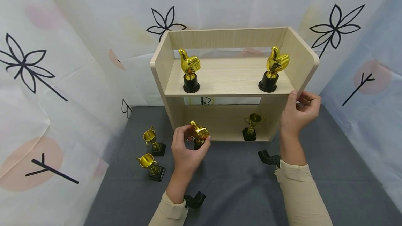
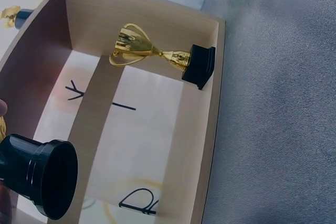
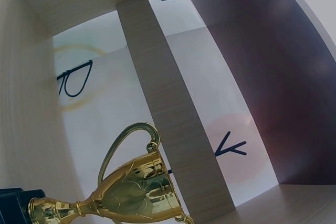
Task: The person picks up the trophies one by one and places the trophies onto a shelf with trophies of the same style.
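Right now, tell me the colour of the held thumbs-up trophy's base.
Thumbs-up trophy base: black, clearest in the left wrist view.

Head cam bright w/ soft shadows on grey cloth (image 1: 238, 180); wrist cams dimmer, shelf (image 2: 211, 129) edges bowed.

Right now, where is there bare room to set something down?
The pale wooden shelf's upper board is bare between two gold thumbs-up trophies with black bases, as is the grey cloth between the left hand and right hand. Crowded: the cloth left of the left hand, with two gold two-handled cups, and that hand, holding another thumbs-up trophy.
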### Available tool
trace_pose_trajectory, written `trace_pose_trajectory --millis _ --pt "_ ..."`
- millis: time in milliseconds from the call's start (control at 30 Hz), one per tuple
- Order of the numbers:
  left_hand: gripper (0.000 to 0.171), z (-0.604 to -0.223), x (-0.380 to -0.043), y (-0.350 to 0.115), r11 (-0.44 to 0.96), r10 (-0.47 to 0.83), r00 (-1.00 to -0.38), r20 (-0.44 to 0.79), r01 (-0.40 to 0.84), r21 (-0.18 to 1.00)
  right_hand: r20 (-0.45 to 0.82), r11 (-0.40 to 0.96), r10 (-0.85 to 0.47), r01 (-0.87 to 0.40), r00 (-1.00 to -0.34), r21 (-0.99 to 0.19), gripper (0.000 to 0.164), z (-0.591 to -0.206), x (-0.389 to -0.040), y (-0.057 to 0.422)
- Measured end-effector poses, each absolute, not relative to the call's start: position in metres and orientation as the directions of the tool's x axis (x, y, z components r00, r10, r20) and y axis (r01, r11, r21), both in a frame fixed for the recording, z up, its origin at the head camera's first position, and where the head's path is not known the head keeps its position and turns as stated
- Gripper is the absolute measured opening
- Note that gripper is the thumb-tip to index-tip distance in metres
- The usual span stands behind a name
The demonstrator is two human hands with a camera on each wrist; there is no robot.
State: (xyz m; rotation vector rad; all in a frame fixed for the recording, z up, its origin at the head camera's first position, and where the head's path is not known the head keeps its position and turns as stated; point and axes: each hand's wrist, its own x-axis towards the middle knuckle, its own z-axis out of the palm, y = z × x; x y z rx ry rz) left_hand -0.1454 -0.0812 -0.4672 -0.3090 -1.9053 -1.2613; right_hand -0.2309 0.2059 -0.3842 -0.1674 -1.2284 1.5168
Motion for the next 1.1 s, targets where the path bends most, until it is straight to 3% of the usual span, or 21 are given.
trace_pose_trajectory --millis 233,433,633,867,1100 --pt "0.056 -0.463 -0.145 -0.080 0.471 -0.200 -0.638 0.744 0.603 0.643 0.501 0.177 0.785 -0.642 -0.365 -0.746 0.007 -0.393 -0.238 0.212" --pt "0.055 -0.462 -0.145 -0.079 0.473 -0.191 -0.632 0.751 0.611 0.635 0.496 0.170 0.783 -0.638 -0.375 -0.751 0.006 -0.375 -0.225 0.200" --pt "0.055 -0.462 -0.144 -0.079 0.473 -0.189 -0.634 0.750 0.610 0.635 0.488 0.166 0.765 -0.604 -0.421 -0.780 0.015 -0.358 -0.217 0.200" --pt "0.055 -0.463 -0.144 -0.078 0.480 -0.186 -0.637 0.748 0.606 0.635 0.497 0.187 0.737 -0.569 -0.458 -0.801 0.010 -0.362 -0.226 0.215" --pt "0.055 -0.463 -0.144 -0.077 0.478 -0.192 -0.632 0.751 0.608 0.634 0.509 0.242 0.715 -0.514 -0.479 -0.823 0.025 -0.371 -0.240 0.232"
